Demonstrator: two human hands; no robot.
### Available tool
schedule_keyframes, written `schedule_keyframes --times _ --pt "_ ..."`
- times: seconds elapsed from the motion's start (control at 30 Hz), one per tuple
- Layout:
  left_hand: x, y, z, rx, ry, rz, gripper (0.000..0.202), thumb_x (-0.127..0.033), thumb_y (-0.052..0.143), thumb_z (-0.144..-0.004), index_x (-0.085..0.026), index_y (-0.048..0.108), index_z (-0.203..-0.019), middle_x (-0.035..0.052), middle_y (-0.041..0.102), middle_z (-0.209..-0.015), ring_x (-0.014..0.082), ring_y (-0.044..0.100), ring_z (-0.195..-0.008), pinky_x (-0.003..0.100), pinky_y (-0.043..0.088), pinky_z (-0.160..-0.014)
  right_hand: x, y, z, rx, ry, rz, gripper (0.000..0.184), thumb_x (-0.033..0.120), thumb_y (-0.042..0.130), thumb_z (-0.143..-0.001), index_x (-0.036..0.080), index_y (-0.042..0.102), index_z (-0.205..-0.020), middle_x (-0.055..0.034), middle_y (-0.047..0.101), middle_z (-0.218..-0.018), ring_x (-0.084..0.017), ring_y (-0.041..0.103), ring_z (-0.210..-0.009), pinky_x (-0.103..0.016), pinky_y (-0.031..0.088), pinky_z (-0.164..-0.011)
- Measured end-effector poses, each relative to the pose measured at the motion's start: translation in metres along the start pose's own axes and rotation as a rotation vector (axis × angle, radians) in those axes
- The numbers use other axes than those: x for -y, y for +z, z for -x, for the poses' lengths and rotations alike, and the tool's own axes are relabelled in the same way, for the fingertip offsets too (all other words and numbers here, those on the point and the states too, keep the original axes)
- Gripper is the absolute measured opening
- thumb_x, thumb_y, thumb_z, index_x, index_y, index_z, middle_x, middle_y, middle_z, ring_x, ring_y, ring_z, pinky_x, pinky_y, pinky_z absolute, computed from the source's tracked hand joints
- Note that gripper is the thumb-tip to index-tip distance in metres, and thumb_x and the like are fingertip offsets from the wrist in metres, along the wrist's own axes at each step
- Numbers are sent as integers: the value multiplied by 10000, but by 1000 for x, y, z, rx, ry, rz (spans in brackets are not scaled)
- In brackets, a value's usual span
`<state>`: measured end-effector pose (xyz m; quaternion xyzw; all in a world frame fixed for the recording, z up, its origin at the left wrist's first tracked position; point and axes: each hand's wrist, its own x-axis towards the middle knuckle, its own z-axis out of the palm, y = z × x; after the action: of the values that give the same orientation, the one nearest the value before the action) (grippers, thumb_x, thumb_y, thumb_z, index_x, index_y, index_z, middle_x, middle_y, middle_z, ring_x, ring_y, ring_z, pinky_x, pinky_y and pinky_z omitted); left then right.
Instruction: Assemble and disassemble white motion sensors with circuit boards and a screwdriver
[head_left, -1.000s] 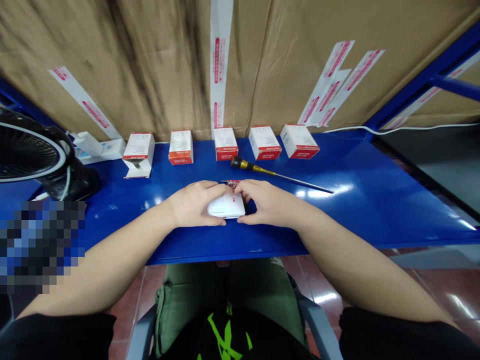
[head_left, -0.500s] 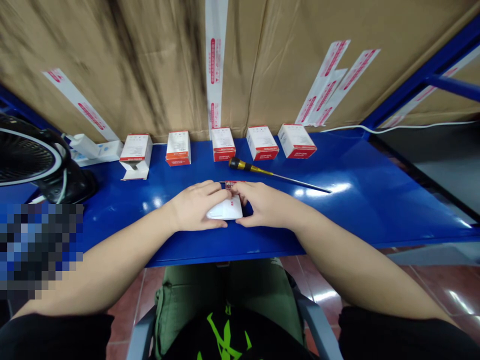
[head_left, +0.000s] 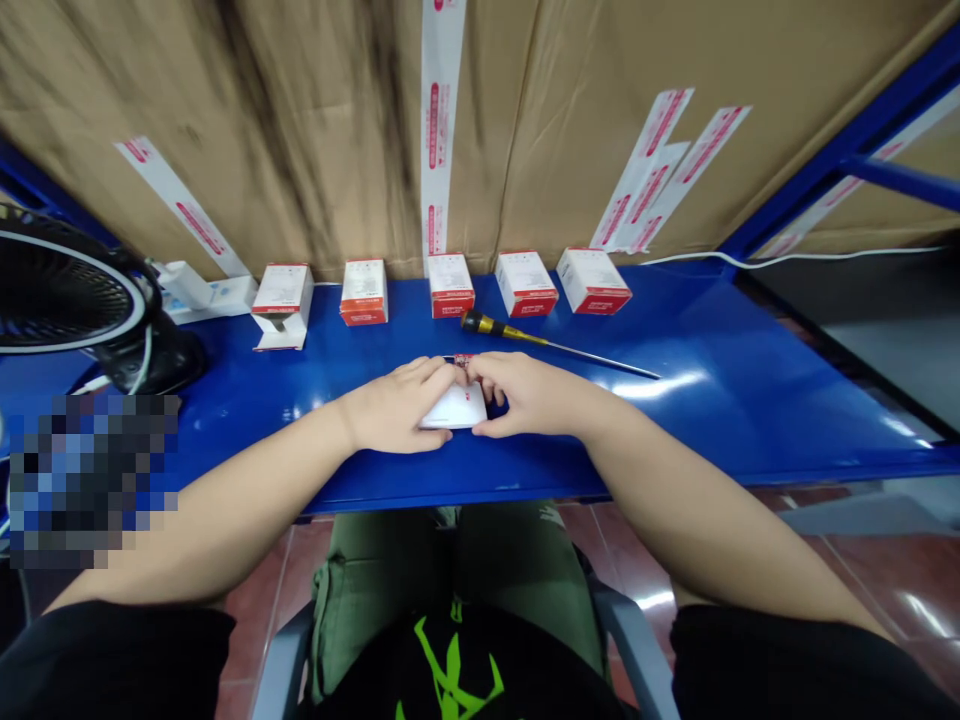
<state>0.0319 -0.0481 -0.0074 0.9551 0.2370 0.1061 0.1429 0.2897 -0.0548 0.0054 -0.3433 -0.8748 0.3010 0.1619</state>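
A white plastic housing (head_left: 456, 408) with a small red mark lies near the middle of the blue table, between my two hands. A red circuit board (head_left: 464, 358) shows in part at its far side. My left hand (head_left: 397, 408) is closed round the left side of the housing, thumb along the near edge. My right hand (head_left: 529, 395) curls at the right side, its fingertips at the far edge by the board and its thumb at the near right corner. Those fingers cover much of the board. Beyond my right hand lies a screwdriver (head_left: 493, 326) with a black and yellow handle.
At the back of the table (head_left: 720, 400) stand several small red-and-white boxes, among them a box (head_left: 283, 290) with its front flap open. To the left are a black fan (head_left: 67, 290) and a white power strip (head_left: 229, 298). A cardboard wall (head_left: 300, 130) rises behind.
The camera view has shifted a little. Both hands stay at the white housing, with only slight finger movement. The boxes and screwdriver keep their places on the table.
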Motion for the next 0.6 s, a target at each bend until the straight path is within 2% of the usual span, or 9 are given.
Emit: schedule_keyframes --times 0.17,0.27,0.33,0.47,0.6 --pt "9 -6 -1 -22 49 156 494 -341 710 -900 -225 510 -1338 166 687 -1382 350 675 -1283 528 574 -1108 -4 -2 0 -14 -47 10 403 292 930 -761 236 610 -999 13 629 -897 -186 576 -785 -311 452 -720" --pt "10 -16 1 -38 55 133 547 -329 729 -871 -220 540 -1373 155 713 -1364 342 696 -1256 509 577 -1093 -8 -11 3 -89 -105 6 445 393 952 -755 236 653 -1046 -37 670 -1042 -214 604 -876 -334 497 -771" --pt "10 -25 3 -62 12 86 551 -354 726 -879 -217 560 -1387 148 724 -1355 333 714 -1231 487 583 -1072 -12 -22 9 -147 -68 45 438 424 927 -775 236 683 -1087 -57 685 -1097 -236 624 -930 -358 516 -817" --pt "13 -45 9 -153 -163 -31 546 -450 673 -914 -197 573 -1388 145 745 -1321 313 745 -1162 442 602 -1004 -25 -45 24 -135 178 161 335 403 845 -811 225 725 -1068 -50 703 -981 -224 636 -822 -368 502 -769" --pt "29 -68 20 -316 -531 -216 609 -521 664 -887 -178 583 -1384 157 768 -1231 348 757 -1103 465 616 -951 -35 -55 33 -50 380 207 442 451 853 -775 228 766 -1147 -52 716 -951 -220 644 -751 -367 499 -705"
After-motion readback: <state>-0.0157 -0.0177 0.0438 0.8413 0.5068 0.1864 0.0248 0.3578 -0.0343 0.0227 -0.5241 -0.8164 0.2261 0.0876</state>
